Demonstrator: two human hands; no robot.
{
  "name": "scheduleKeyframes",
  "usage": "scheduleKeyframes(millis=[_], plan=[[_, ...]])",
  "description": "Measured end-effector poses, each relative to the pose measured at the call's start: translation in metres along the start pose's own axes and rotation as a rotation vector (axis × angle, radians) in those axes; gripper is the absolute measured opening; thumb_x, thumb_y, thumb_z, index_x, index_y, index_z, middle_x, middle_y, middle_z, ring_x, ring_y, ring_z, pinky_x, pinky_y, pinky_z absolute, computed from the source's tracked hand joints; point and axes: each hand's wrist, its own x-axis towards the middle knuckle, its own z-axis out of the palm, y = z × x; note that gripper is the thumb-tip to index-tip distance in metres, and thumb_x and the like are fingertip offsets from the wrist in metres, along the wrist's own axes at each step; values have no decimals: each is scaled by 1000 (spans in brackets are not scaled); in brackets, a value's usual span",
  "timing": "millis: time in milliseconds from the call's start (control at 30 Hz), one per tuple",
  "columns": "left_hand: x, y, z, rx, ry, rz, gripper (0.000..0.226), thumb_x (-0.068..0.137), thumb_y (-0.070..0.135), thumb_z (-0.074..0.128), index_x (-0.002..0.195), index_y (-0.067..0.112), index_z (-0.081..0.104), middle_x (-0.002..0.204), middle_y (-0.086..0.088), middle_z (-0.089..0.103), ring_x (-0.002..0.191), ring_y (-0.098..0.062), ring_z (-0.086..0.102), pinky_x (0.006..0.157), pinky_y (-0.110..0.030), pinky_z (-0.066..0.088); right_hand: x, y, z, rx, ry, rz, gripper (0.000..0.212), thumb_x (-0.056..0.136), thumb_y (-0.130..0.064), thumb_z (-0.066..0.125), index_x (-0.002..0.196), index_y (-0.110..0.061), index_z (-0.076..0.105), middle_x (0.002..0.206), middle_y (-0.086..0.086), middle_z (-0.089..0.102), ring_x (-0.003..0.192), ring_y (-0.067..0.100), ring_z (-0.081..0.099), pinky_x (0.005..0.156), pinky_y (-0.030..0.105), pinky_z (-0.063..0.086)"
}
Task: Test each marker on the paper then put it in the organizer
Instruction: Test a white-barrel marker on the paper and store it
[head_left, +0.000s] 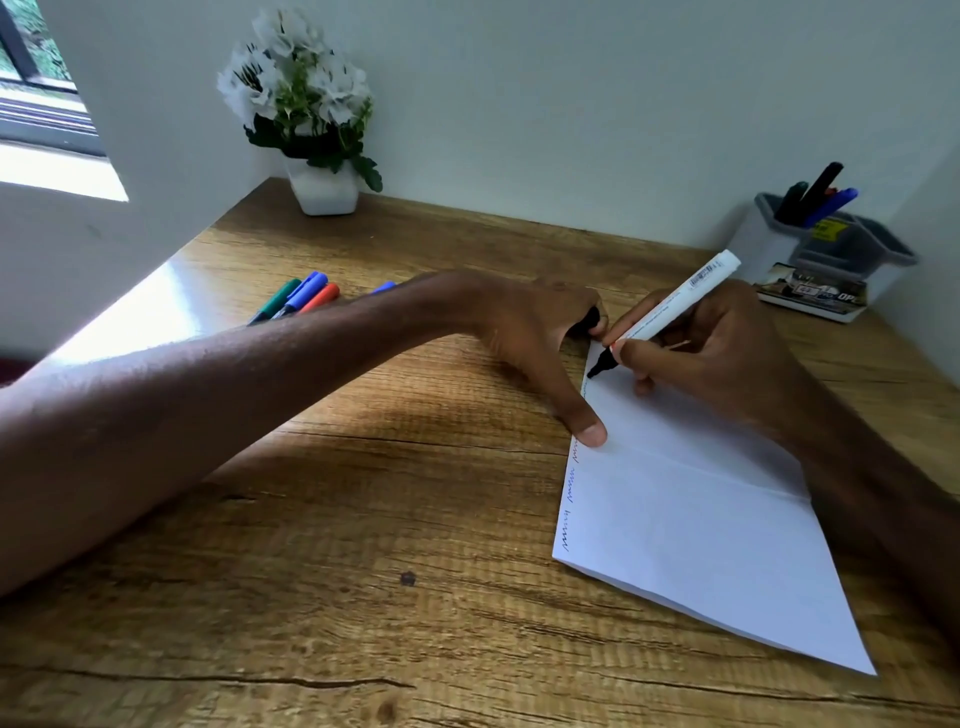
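Now | your right hand (717, 353) pinches marker (670, 312), tip on paper (701, 519) left edge, barrel slanting back-right toward organizer (753, 249) just beyond | left hand (524, 332) pins paper, fingers (597, 327) curled round cap (591, 316)

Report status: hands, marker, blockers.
Right hand grips white marker, tip at paper edge. Left hand pins paper, holds black cap. Nothing blocks organizer.
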Motion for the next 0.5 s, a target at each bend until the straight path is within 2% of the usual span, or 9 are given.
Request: scheduleKeyframes(millis=[100, 167, 233, 267, 400, 500], plan=[[-1, 1, 0, -2, -36, -21, 94, 60, 63, 89, 134, 26, 45, 129, 16, 53, 117, -5, 52, 99, -27, 48, 0, 0, 1, 5, 2, 3, 14, 84, 8, 74, 90, -5, 77, 80, 6, 77, 54, 20, 69, 53, 24, 58], [-1, -2, 2, 36, -41, -83, 121, 48, 76, 87, 147, 27, 38, 145, 8, 49, 132, -16, 49, 113, -40, 42, 0, -1, 0, 2, 2, 11, 16, 84, 8, 74, 89, -6, 77, 79, 4, 77, 54, 15, 68, 53, 23, 58], [-1, -4, 6, 88, -6, -167, 155, 28, 92, 76, 159, 28, 24, 162, -3, 33, 149, -26, 33, 121, -43, 31, 0, 0, -1, -8, 7, 22, 16, 84, 8, 74, 88, -7, 78, 78, 3, 77, 54, 15, 70, 53, 24, 59], [-1, -5, 7, 96, 1, -182, 163, 21, 96, 71, 161, 28, 21, 165, -5, 29, 151, -27, 28, 121, -44, 28, 1, 1, -1, -16, 10, 26, 16, 84, 7, 74, 88, -8, 78, 78, 3, 78, 55, 17, 71, 54, 25, 60], [1, -7, 9, 112, 13, -192, 167, 17, 99, 66, 162, 31, 17, 167, -4, 25, 153, -27, 26, 121, -44, 28, 1, 2, -1, -53, 18, 38, 12, 85, 0, 77, 92, -11, 79, 78, -3, 79, 56, 22, 73, 56, 31, 62], [2, -7, 9, 124, 12, -191, 166, 20, 98, 70, 162, 29, 18, 166, -6, 26, 153, -29, 26, 122, -46, 27, 1, 1, -1, -57, 21, 51, 11, 85, 0, 76, 92, -8, 79, 79, -3, 79, 55, 18, 73, 54, 28, 60]])
